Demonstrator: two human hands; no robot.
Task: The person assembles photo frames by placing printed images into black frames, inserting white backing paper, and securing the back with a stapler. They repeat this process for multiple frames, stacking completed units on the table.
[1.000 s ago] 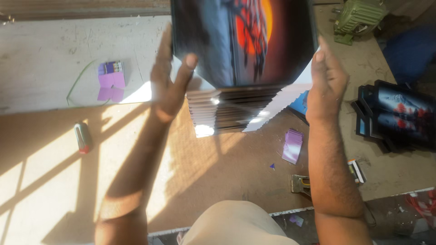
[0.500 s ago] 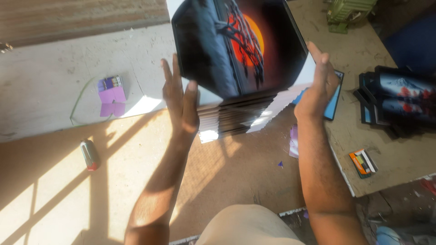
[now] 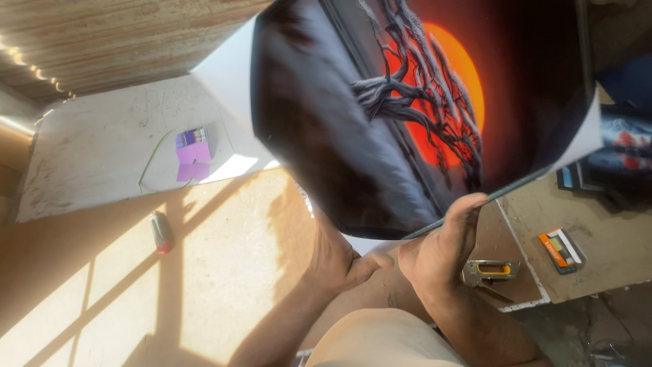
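The glossy print [image 3: 407, 115] is near-black, with an orange-red sun disc crossed by dark, grey-streaked tree branches; its margin and reverse are white. The table [image 3: 224, 251] is tan, striped with pale sunlight bands. The board [image 3: 102, 156] on it is off-white and scuffed. The paper pieces [image 3: 192, 158] are purple. The stapler [image 3: 490, 272] is grey metal with a yellow insert. The small box [image 3: 560, 250] is orange, green and white.

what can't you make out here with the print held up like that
Head view:
- Left hand: fingers hidden under the glossy print.
- Print: top edge cut off by the frame.
- Table: the part under the print is covered.
- Framed pictures: mostly cut off at right.
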